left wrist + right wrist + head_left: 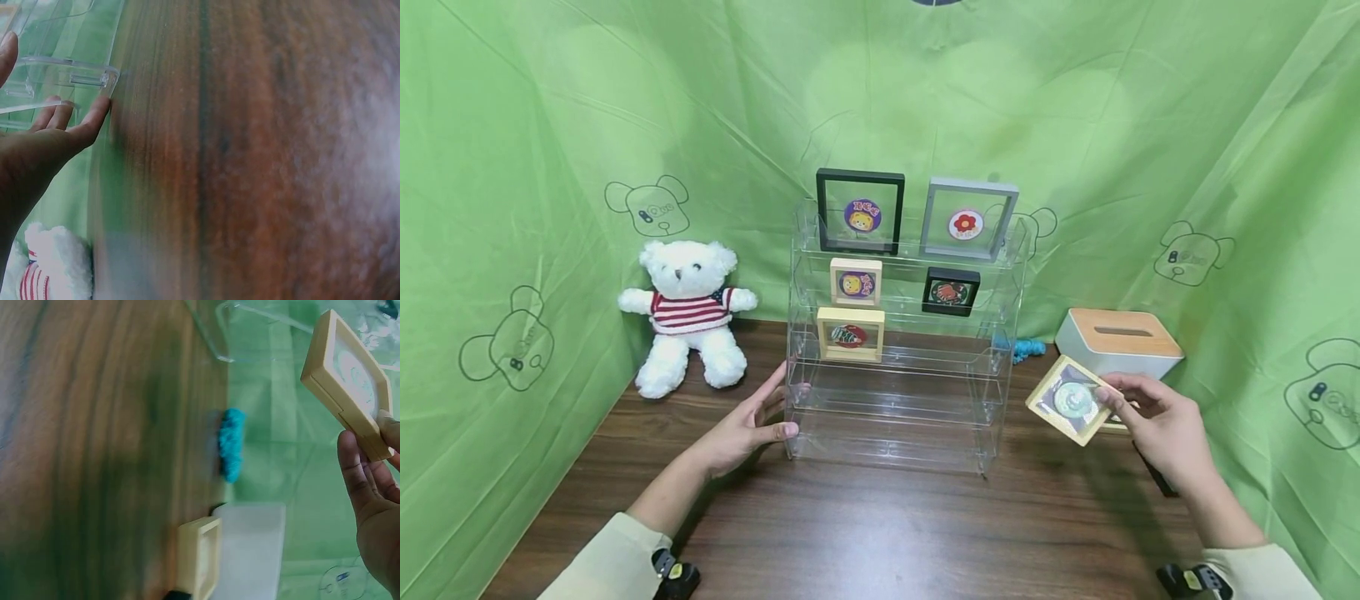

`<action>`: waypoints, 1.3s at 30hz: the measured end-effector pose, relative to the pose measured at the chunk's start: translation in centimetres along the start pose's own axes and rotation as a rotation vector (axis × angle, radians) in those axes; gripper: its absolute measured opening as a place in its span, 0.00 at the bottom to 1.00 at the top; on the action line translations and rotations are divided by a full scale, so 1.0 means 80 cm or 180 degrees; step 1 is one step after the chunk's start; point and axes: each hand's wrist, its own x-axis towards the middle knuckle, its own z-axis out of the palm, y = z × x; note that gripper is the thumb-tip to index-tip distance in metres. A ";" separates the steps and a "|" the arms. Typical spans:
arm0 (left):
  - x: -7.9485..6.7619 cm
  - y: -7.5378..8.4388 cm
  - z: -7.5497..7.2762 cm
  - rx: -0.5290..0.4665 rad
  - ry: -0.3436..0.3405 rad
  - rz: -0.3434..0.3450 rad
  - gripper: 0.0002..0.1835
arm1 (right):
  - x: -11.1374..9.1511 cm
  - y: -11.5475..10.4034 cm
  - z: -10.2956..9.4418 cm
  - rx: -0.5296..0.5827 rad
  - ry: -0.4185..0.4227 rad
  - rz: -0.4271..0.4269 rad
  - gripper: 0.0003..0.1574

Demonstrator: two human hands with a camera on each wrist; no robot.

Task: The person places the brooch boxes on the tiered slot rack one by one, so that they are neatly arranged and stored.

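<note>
My right hand (1168, 425) pinches a small light-wood picture frame (1072, 401) by one corner, thumb on its front. The frame is tilted above the table and shows a round green emblem. My left hand (741, 433) touches the left side of a clear acrylic tiered rack (891, 454), its fingers spread and fairly straight. On the top tier stand a large black frame (861, 247) and a grey frame (967, 252). Below them are a small wooden frame (856, 283) and a small black frame (951, 292). One tier lower stands another wooden frame (851, 335).
A white teddy bear (688, 312) in a striped shirt sits left of the rack. Behind my right hand are a wood-topped tissue box (1120, 342), a blue object (1028, 350) and another wooden frame (199, 556). Green cloth (880, 100) surrounds the wooden table (880, 533).
</note>
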 end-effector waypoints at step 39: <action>0.001 -0.003 -0.002 -0.0025 0.0024 -0.0004 0.58 | 0.075 -0.156 0.071 0.1161 -0.0079 -0.0914 0.19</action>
